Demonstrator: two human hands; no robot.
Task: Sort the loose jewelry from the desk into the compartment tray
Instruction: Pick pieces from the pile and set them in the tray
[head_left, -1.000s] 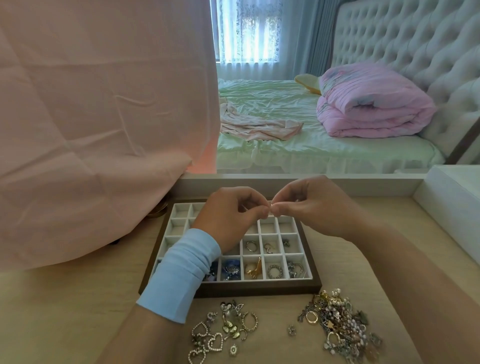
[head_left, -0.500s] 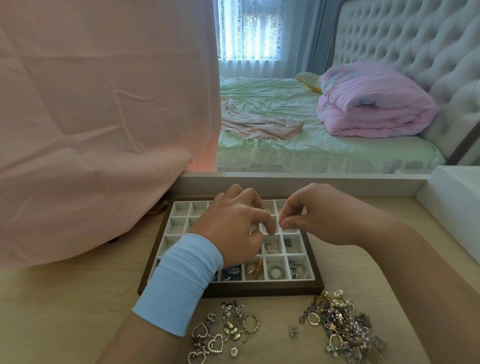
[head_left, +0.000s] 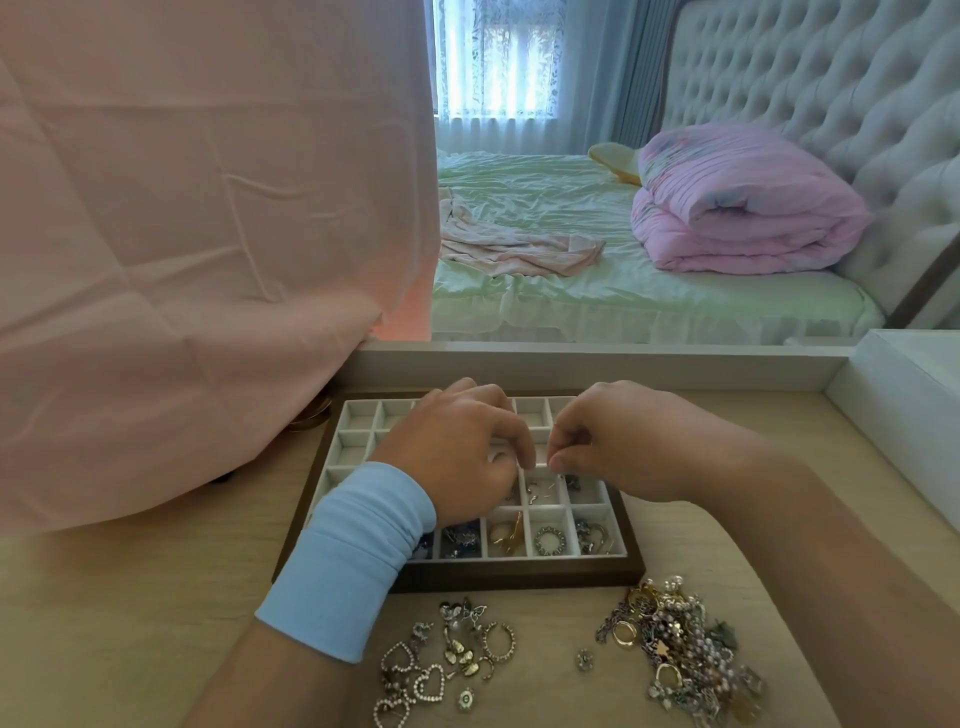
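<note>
A brown-framed compartment tray (head_left: 519, 576) with white cells lies on the desk. Its front row holds blue pieces (head_left: 460, 538), a gold piece (head_left: 509, 535), a beaded ring (head_left: 549, 540) and silver pieces (head_left: 592, 535). My left hand (head_left: 457, 457), with a blue sleeve on its wrist, and my right hand (head_left: 623, 441) hover low over the middle cells. Their curled fingertips meet and pinch a tiny piece that I cannot make out. Loose jewelry lies in front of the tray: heart hoops and charms (head_left: 447, 660), one small stud (head_left: 584, 659) and a tangled pile (head_left: 680, 654).
A pink cloth (head_left: 182, 260) drapes over the desk's back left and reaches the tray's left corner. A white box (head_left: 909, 405) stands at the right edge. A white ledge (head_left: 571, 364) runs behind the tray, with a bed beyond it.
Both hands, pinched together above the tray a second ago, have come down toward me and now sit low over the middle compartments.
</note>
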